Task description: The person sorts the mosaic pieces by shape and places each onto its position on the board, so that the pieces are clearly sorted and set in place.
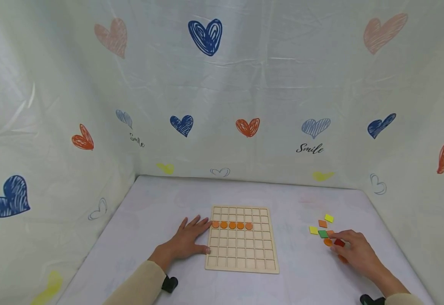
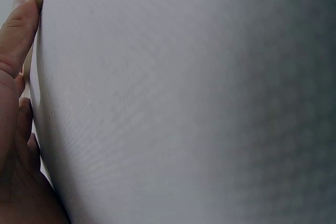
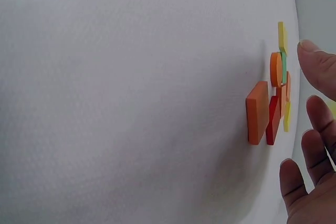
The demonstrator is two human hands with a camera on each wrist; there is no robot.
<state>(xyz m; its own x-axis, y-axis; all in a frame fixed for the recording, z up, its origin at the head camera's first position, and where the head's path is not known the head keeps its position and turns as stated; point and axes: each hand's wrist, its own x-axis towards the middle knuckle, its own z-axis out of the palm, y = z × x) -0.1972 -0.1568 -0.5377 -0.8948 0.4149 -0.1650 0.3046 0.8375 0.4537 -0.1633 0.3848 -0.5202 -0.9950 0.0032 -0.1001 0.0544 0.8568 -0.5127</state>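
With your sleeves nearest the cam at the bottom of the head view, start there: your left hand (image 1: 186,242) lies flat on the table (image 1: 160,212), fingers straight & slightly spread, tips against the left edge of the wooden grid board (image 1: 241,239). The left wrist view backs this up: thumb (image 2: 18,30) lies along the board's edge, no curl round it. That reads as bracing, i.e. the board is pinned so it won't slide while pieces go in.

Your right hand (image 1: 355,252) sits low right, over the near side of the loose pile of tiles. Fingers are loosely bent & apart, nothing pinched. In the right wrist view the fingertips (image 3: 317,66) hover just beside the pieces, not closed on any. Nearest to them in the head view are the red tile (image 1: 339,243) and an orange disc (image 1: 328,242); whether a tip actually touches the red one, can't tell. Just beyond lie a green square (image 1: 322,234), a yellow square (image 1: 313,230), an orange square (image 1: 322,223) and, farthest, another yellow square (image 1: 329,218). All lie flat, bunched close, well apart from the board, within reach of the right hand only.

On the board, five orange discs (image 1: 232,225) fill a run in the 3rd row from the far edge, starting at the left col., one per cell, side by side. Other cells show bare wood.

Beyond the table: white sheet walls w/ hearts & "Smile" print (image 1: 309,148).
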